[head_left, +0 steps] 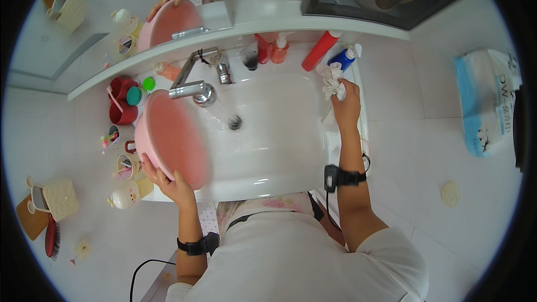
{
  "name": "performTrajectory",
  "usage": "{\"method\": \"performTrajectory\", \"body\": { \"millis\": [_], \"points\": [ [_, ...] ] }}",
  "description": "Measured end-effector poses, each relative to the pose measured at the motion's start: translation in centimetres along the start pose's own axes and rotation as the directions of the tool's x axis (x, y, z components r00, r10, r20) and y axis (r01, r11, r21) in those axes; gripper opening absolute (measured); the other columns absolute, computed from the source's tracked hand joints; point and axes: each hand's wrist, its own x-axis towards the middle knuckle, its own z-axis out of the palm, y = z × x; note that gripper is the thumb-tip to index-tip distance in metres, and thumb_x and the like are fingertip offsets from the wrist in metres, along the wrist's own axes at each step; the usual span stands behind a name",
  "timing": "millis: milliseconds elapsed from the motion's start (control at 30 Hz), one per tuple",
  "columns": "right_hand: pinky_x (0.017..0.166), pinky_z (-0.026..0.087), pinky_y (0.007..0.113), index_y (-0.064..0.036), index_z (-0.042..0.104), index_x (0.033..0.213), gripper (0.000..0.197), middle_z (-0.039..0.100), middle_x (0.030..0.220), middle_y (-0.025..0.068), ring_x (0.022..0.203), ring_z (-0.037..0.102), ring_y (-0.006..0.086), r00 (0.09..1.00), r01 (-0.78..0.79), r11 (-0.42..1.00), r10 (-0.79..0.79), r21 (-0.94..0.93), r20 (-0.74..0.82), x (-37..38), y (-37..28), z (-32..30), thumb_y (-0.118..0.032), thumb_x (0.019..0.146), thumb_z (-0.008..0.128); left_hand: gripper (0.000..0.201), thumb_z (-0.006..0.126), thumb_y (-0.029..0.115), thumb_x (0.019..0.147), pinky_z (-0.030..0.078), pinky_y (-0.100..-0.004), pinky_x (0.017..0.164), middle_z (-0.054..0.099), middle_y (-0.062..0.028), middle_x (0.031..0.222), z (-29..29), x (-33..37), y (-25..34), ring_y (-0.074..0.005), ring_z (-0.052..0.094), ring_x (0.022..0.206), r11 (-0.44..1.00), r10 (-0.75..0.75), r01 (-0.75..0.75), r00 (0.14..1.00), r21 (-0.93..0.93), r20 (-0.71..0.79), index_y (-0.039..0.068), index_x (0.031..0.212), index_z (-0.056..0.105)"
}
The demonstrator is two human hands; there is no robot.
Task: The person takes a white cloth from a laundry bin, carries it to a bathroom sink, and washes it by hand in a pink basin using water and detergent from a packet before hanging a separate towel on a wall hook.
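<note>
A pink basin [174, 140] stands tilted over the left side of the white sink [279, 134]. My left hand [169, 185] grips its near rim, thumb and fingers on either side. At the sink's far right corner, my right hand [348, 103] is closed on a crumpled white cloth [334, 84], which may be tissue. Just beyond the cloth are a blue pump bottle [342, 57] and a tall red bottle [320, 51]. Water runs from the metal faucet [193, 90] toward the drain [235, 122].
Red cups [123, 113], a toothbrush cup [118, 134] and a yellow-and-white figure-shaped container [124, 197] crowd the left ledge. An orange pump bottle [279, 50] stands behind the sink. A mirror cabinet [184, 0] overhangs the back. A blue-and-white package [486, 100] is at the right wall.
</note>
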Motion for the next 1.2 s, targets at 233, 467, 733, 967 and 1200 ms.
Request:
{"method": "performTrajectory", "body": {
  "millis": [233, 467, 733, 967, 1200],
  "points": [
    [0.086, 0.037, 0.031, -0.0068, 0.047, 0.116, 0.046, 0.055, 0.103, 0.0102, 0.098, 0.05, 0.0208, 0.634, -0.573, 0.578, -0.138, 0.582, 0.761, -6.7, -10.1, 9.1, -0.01, 0.072, 0.061, 0.028, 0.047, -0.004, 0.07, 0.045, -0.0263, 0.07, 0.053, -0.008, 0.094, 2.5, -1.5, -5.1, -0.0153, 0.054, 0.08, 0.541, -0.582, 0.578, 0.782, -0.611, 0.224, -0.003, 0.097, 0.051],
    [0.088, 0.038, 0.037, -0.0063, 0.04, 0.12, 0.052, 0.045, 0.114, 0.0199, 0.104, 0.047, 0.034, 0.839, -0.081, 0.99, 0.006, 0.114, 0.544, -11.7, -5.0, 18.9, -0.009, 0.072, 0.059, 0.019, 0.049, 0.004, 0.075, 0.044, -0.0271, 0.067, 0.055, -0.008, 0.086, 8.4, -4.4, -13.4, -0.014, 0.052, 0.075, 0.509, -0.61, 0.755, 0.656, -0.415, 0.446, -0.002, 0.093, 0.049],
    [0.078, 0.044, 0.035, -0.0064, 0.035, 0.12, 0.059, 0.049, 0.103, 0.0163, 0.095, 0.052, 0.0276, 0.586, -0.289, 0.957, 0.16, 0.02, 0.795, -11.2, -3.7, 20.1, -0.001, 0.067, 0.061, 0.037, 0.055, 0.008, 0.073, 0.029, -0.0433, 0.094, 0.034, -0.0222, 0.125, 8.4, -2.0, -10.1, -0.0374, 0.031, 0.116, 0.982, -0.164, 0.129, 0.947, 0.138, 0.275, -0.003, 0.106, 0.045],
    [0.075, 0.043, 0.028, -0.006, 0.033, 0.121, 0.056, 0.052, 0.103, 0.0081, 0.093, 0.052, 0.0158, 0.294, -0.876, 0.404, 0.017, 0.263, 0.956, -8.3, -8.4, 18.2, 0.002, 0.071, 0.058, 0.054, 0.058, 0.006, 0.068, 0.03, -0.044, 0.095, 0.032, -0.0232, 0.128, 9.8, 0.0, -5.3, -0.039, 0.033, 0.115, 0.747, -0.006, -0.277, 0.907, 0.604, 0.422, 0.0, 0.119, 0.04],
    [0.073, 0.044, 0.029, -0.0046, 0.039, 0.119, 0.049, 0.053, 0.1, 0.0038, 0.091, 0.052, 0.0146, 0.531, -0.548, 0.706, -0.123, 0.45, 0.839, -9.4, -7.0, 19.1, -0.006, 0.074, 0.06, 0.044, 0.056, 0.016, 0.081, 0.047, -0.0369, 0.077, 0.05, -0.0139, 0.112, 13.2, 0.0, -7.7, -0.0247, 0.054, 0.096, -0.012, -0.444, 0.988, 0.133, -0.155, 0.886, 0.004, 0.12, 0.039]
  ]
}}
